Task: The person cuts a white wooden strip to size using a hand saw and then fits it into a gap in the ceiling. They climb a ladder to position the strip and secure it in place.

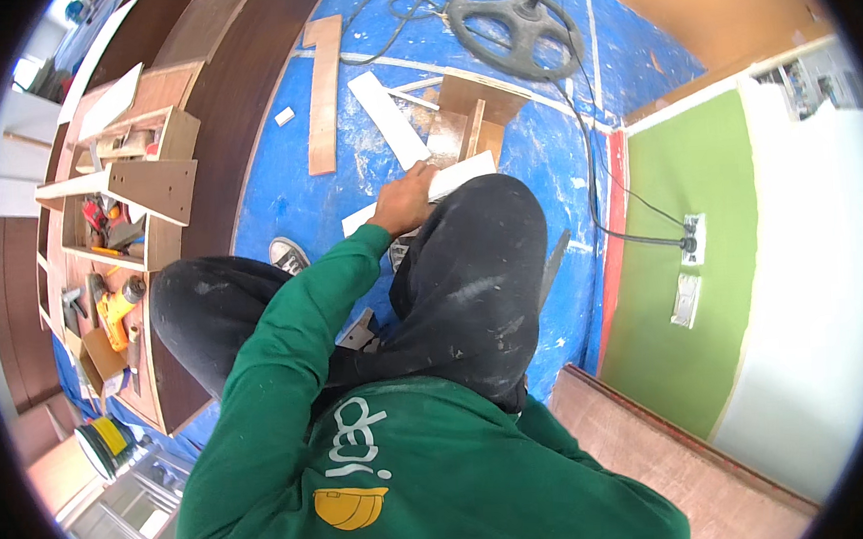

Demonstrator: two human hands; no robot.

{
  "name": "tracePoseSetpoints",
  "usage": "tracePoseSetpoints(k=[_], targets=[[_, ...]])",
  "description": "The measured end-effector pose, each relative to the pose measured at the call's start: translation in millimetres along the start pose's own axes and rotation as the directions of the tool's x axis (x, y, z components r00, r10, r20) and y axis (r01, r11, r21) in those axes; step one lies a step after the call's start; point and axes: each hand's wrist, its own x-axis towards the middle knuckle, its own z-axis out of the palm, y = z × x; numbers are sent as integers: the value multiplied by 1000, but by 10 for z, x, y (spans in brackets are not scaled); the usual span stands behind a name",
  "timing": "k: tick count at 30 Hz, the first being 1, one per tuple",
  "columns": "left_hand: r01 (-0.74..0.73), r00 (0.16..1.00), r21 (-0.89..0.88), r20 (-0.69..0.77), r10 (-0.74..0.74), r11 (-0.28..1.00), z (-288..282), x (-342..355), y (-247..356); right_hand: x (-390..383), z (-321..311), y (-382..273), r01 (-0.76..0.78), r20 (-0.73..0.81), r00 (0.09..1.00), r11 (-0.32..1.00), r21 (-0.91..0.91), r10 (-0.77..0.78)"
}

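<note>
My left hand (406,199) reaches forward between my knees, its fingers closed over a white board (463,175) that lies crosswise low over the floor. Part of that board is hidden by the hand and by my right knee. A second white board (387,119) stretches away from my fingertips on the blue floor. My right hand is out of sight; its green sleeve (583,466) runs down beside my body. Past my right thigh a long grey saw-like blade (553,268) sticks out, its other end hidden.
A brown wooden piece (470,126) and a long plywood strip (323,99) lie ahead. Beyond them stands a round black base (515,29) with cables. At left, a bench holds tool boxes (121,213) and a yellow drill (114,311). A green wall (685,178) with sockets rises at right.
</note>
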Motion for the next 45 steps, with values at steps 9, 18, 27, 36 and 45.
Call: tracePoseSetpoints(k=[9, 18, 27, 36, 45], targets=[[-233, 972, 223, 14, 236, 947, -233, 227, -588, -654, -403, -415, -82, 198, 980, 942, 324, 17], [-86, 989, 402, -79, 128, 912, -824, 403, -1529, -1409, -1347, -219, -317, 365, 930, 411, 855, -40], [214, 959, -17, -185, -213, 977, -1007, -260, -1423, -2332, -3843, -1570, 504, -755, 625, 841, 195, -200], [254, 954, -319, -71, -290, 913, -571, -33, -2188, -2743, -3885, -3757, 727, -517, 686, 489, 482, -511], [446, 849, -19, -307, -429, 895, -657, 90, -1673, -1733, -2885, -4709, 887, -319, 454, 455, 76, -832]])
